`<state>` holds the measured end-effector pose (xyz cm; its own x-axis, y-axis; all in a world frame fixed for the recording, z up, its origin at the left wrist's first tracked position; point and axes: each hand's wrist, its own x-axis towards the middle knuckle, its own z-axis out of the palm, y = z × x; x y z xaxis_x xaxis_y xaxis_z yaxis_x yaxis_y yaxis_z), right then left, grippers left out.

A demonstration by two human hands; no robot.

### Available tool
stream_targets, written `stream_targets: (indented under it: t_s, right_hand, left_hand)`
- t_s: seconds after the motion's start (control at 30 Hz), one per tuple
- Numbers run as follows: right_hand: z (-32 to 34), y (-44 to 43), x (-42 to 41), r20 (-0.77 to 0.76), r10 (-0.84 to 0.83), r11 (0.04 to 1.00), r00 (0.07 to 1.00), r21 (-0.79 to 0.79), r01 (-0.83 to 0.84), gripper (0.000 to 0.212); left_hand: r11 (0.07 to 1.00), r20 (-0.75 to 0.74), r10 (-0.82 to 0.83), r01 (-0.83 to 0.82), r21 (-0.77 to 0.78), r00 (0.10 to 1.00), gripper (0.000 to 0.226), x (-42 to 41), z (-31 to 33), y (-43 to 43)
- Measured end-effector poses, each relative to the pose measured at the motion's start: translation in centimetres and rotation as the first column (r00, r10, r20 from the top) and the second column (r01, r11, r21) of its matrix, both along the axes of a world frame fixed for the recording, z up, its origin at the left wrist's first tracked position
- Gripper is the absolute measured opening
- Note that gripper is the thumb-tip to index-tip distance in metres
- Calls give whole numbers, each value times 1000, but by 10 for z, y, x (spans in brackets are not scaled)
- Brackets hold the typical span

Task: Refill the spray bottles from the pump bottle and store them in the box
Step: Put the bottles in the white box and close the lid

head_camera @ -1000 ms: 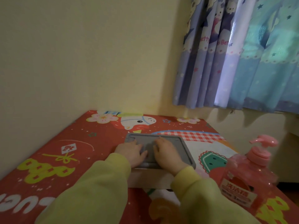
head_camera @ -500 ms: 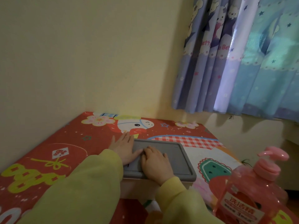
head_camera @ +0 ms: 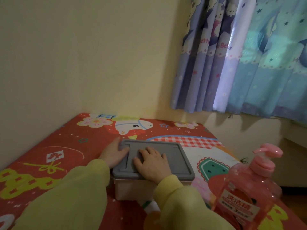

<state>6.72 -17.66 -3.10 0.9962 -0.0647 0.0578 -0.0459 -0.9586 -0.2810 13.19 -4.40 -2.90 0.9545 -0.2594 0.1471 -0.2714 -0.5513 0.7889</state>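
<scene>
A pale yellow wall (head_camera: 83,55) fills the upper left of the frame. A curtain (head_camera: 249,63) in lilac and turquoise, printed with cartoon bears and stars, hangs in the upper right. The tabletop (head_camera: 58,146) takes up the lower part of the frame and is covered in a red cloth with bright cartoon prints. Yellow sleeves (head_camera: 74,196) reach in from the bottom edge.

The box (head_camera: 132,188) stands on the tabletop at lower centre, a pale tub with its grey lid (head_camera: 174,156) lying closed on top. The pump bottle (head_camera: 245,185) is in the lower right corner, near the box but not touching it. It is clear pink, with a pink pump head and a label on its front, and stands upright.

The left hand (head_camera: 113,155) lies against the lid's left edge with its fingers stretched out, and its thumb rests on the lid's top. It grips nothing. The right hand (head_camera: 152,165) rests palm down on the left half of the lid, its fingers loosely spread on the surface and closed round nothing.
</scene>
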Motion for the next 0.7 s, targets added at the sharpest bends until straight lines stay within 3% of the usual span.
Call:
stream_targets:
  t_s: [0.07,0.13,0.17,0.23,0.3,0.47,0.57,0.7]
  right_hand:
    - [1,-1,-1,-2,-2,1000,1000,6,2,51]
    - [2,-1,-2,-1,-3,1000,1000,11,3,50]
    - [2,0,-2,-1,-2,1000,1000,14,2,50]
    - [3,0,-3,1,-1,1000,1000,25,1,50]
    - [3,0,-3,7,-2,1000,1000,31,1,50]
    - [3,1,-4,4,-1,1000,1000,27,1,50]
    - [3,1,-3,6,2,1000,1000,26,-2,50]
    - [3,2,-3,10,-1,1000,1000,20,0,50]
  left_hand:
    - [960,-232,85,-142,-240,969,72,-4,-11,10]
    - [907,-472,0,-199,-372,882,91,-9,-25,22]
    - [894,-538,-47,-204,-398,842,87,-12,-29,28]
    - [853,-591,-124,-219,-474,797,51,-18,-32,31]
    - [856,-590,-106,-228,-463,800,31,-21,-29,29]
    - [883,-404,49,-229,-411,914,14,-16,-25,23]
    - [920,-284,83,-183,-347,955,22,-26,-16,14]
    - [978,-86,148,-159,-138,985,35,-40,-15,4]
